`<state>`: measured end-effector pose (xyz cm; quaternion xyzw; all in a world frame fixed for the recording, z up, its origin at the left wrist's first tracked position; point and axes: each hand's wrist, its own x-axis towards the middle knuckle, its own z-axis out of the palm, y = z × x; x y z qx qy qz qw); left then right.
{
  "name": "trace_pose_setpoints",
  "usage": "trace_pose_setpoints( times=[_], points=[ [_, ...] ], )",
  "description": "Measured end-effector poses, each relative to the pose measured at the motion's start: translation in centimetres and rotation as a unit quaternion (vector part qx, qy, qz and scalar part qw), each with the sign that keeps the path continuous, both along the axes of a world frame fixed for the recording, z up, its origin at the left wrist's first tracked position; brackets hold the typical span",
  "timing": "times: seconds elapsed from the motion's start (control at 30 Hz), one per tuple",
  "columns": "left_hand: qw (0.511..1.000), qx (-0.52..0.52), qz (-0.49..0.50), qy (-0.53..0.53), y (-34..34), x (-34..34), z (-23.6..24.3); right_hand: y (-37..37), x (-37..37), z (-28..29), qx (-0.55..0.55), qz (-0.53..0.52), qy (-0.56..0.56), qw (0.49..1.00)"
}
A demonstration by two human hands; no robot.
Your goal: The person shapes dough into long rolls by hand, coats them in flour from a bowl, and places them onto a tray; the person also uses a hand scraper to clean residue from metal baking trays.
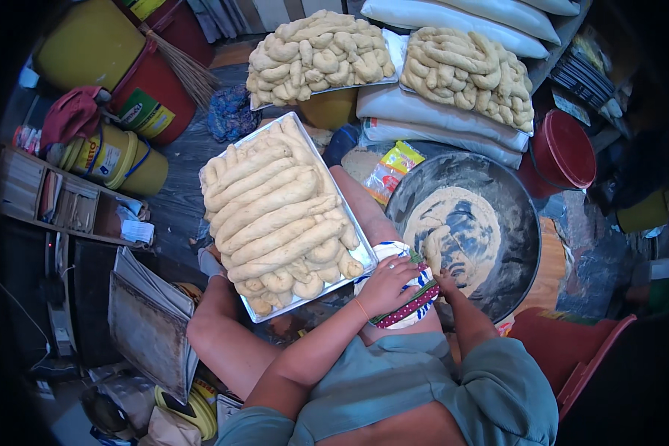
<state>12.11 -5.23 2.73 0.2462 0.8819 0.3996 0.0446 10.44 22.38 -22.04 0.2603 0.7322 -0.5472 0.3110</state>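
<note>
My left hand (pixel 391 284) lies with its fingers stretched over a patterned cloth (pixel 407 311) of white, blue, green and dotted maroon, spread on my thigh. At the near left rim of a wide black basin (pixel 519 245) is my right hand (pixel 446 285), its fingers mostly hidden. Close to its fingertips, a pale piece of dough (pixel 433 249) sits at the basin's left side, over a layer of flour (pixel 483 215). Left of my hands, a white tray (pixel 366 256) is heaped with long twisted dough pieces (pixel 275 201) and shorter ones beneath.
Two more trays of piled dough, a left one (pixel 320 59) and a right one (pixel 464 70), stand at the back, among stacked white sacks (pixel 446 115). Red bucket (pixel 565 152) and red tub (pixel 565 346) flank the basin's right. Blackened baking trays (pixel 149 320) lean at left.
</note>
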Motion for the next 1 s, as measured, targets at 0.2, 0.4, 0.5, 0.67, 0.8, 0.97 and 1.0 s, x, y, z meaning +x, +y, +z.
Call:
trace_pose_setpoints(
  times=[0.2,0.4,0.5,0.67,0.8,0.97,1.0],
  points=[
    [1.0,-0.011,0.0,-0.004,-0.3,0.2,-0.1,-1.0,0.7,1.0,-0.049,-0.056,-0.048,0.996],
    [1.0,-0.02,-0.002,-0.006,0.0,0.4,-0.1,-1.4,-1.2,5.1,-0.135,0.033,0.005,0.99],
    [0.999,-0.031,0.008,-0.01,-0.5,0.7,-0.1,-3.3,-4.1,11.5,-0.137,0.126,0.066,0.98],
    [0.999,-0.038,0.006,-0.012,-0.2,0.6,-0.4,-4.0,-6.5,18.9,-0.162,0.058,0.166,0.971],
    [0.999,-0.04,0.01,-0.006,-0.3,0.8,-0.6,-4.1,-6.8,25.1,-0.239,0.035,0.156,0.958],
    [0.999,-0.044,0.016,-0.004,-0.3,1.0,-0.3,-3.4,-6.7,25.5,-0.164,0.19,0.145,0.957],
    [0.999,-0.042,0.016,-0.004,-0.3,1.0,-0.3,-3.5,-6.5,25.5,-0.173,0.156,0.121,0.965]
  ],
)
